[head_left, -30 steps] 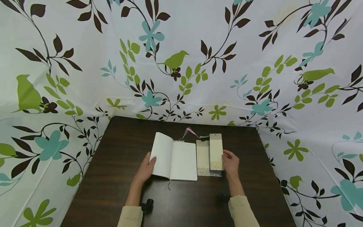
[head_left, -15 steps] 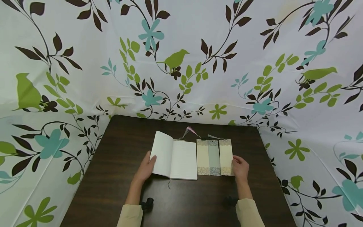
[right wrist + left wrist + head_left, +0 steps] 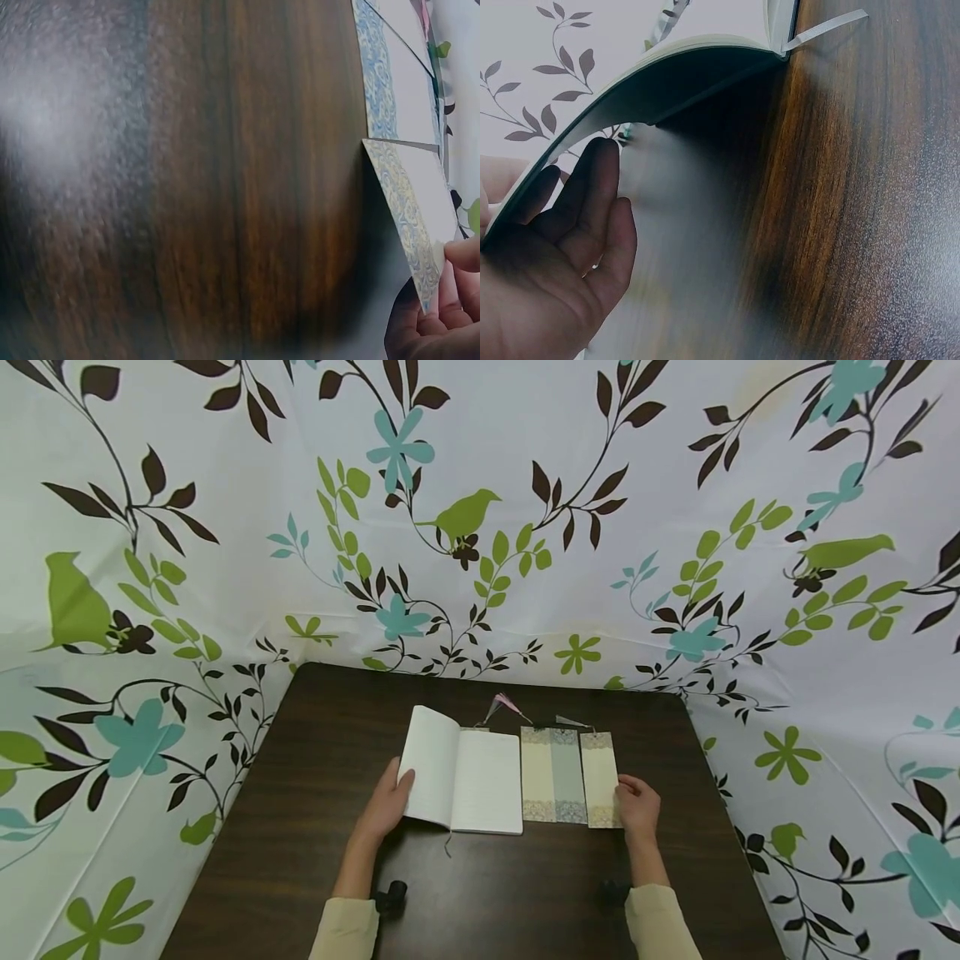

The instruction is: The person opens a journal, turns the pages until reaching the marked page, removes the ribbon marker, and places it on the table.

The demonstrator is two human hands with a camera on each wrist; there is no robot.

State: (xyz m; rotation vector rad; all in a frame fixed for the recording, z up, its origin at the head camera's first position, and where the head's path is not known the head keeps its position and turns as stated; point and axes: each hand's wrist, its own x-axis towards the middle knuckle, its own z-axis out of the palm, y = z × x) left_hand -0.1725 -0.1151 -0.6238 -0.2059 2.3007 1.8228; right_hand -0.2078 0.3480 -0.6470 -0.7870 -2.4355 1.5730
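Propping up the left-hand pages of the open notebook, the left hand sat at about eight o'clock from the book's spine, its fingers straight under the raised leaf and the thumb on top, so the page stood lifted off the dark wooden table while the right-hand page lay flat. A thin ribbon marker trailed from the spine onto the wood. Just beside the notebook at three o'clock lay a cream bookmark and a grey-blue bookmark, touching edge to edge. Next to them came a third, cream bookmark, slightly skewed; the right hand pinched its near right corner between thumb and fingertips, and the wrist view showed that end tilted up off the table. To do this step well, the pinch probably needed to stay light and near the corner, with the card slid flat rather than bent, and the left hand holding the page steady so the book did not flop shut. Tassels lay at twelve o'clock of the cards, near the table's far edge, so free room seemed best toward five and six o'clock, where bare wood ran to the near edge.
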